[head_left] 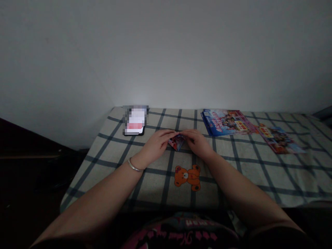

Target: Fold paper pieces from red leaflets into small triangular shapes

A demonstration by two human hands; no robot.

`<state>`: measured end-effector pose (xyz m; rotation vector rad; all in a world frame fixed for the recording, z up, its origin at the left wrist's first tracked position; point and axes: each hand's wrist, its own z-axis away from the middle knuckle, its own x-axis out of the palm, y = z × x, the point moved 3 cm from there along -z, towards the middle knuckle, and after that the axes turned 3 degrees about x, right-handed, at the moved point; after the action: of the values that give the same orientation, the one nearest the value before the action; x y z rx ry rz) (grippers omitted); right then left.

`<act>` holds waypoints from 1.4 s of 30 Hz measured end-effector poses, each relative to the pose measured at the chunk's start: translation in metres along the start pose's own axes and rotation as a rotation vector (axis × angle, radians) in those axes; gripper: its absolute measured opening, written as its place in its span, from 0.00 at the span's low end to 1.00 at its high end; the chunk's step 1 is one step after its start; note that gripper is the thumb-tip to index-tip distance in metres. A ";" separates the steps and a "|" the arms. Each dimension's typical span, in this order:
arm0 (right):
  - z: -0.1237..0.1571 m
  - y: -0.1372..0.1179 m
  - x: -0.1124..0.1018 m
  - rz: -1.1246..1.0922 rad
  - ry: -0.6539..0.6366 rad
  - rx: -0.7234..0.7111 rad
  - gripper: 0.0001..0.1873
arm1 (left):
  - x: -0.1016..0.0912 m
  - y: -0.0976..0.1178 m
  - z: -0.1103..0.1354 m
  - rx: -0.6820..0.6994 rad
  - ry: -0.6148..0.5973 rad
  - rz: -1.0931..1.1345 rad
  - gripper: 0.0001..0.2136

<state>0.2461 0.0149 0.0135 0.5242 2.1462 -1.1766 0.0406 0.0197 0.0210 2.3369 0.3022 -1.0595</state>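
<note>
Pretty dim room here, folks: a plain grey wall point(166, 52) sits behind a counter point(109, 145) covered with a checked cloth point(153, 195). Starting from the left, we've got a phone point(135, 121) lying near the back edge with its screen lit, though what's on it is blurred out, so we can't read it. Next comes our left hand point(155, 146), bangle point(134, 165) on the wrist, fingers drawn in narrow and holding the left side of a small folded paper point(177, 143). That paper is right in the middle of the counter, between our two hands, with a printed pointed corner aimed back at us; the fingers hide most of its top edge, so we can't tell how many layers there are. A bit nearer to us there's an orange bear point(187, 177) on the cloth. Our right hand point(198, 143) is closed in on the paper's other side, fingertips about meeting the left ones. Farther right lies a stack of colourful leaflets point(224, 122), then one more leaflet point(282, 140) just beside it. Our read: this is a folding step, lining up or creasing that top edge. The next move probably calls for keeping both sides even, one hand steadying while the other runs firmly along the crease.
</note>
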 end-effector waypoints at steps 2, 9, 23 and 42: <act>0.000 0.000 0.000 0.004 -0.003 -0.004 0.29 | 0.000 0.000 0.001 0.019 -0.018 -0.001 0.22; 0.001 -0.002 -0.001 0.016 -0.022 -0.018 0.25 | -0.003 0.000 0.003 0.103 -0.077 -0.011 0.23; 0.001 -0.001 0.001 0.063 -0.044 -0.001 0.17 | -0.001 0.001 0.004 0.165 -0.250 -0.142 0.25; 0.001 -0.003 0.001 0.126 -0.075 0.021 0.19 | 0.006 0.008 0.006 0.156 -0.323 -0.296 0.20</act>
<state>0.2441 0.0125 0.0141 0.6053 2.0092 -1.1327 0.0438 0.0095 0.0160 2.2493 0.4635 -1.6334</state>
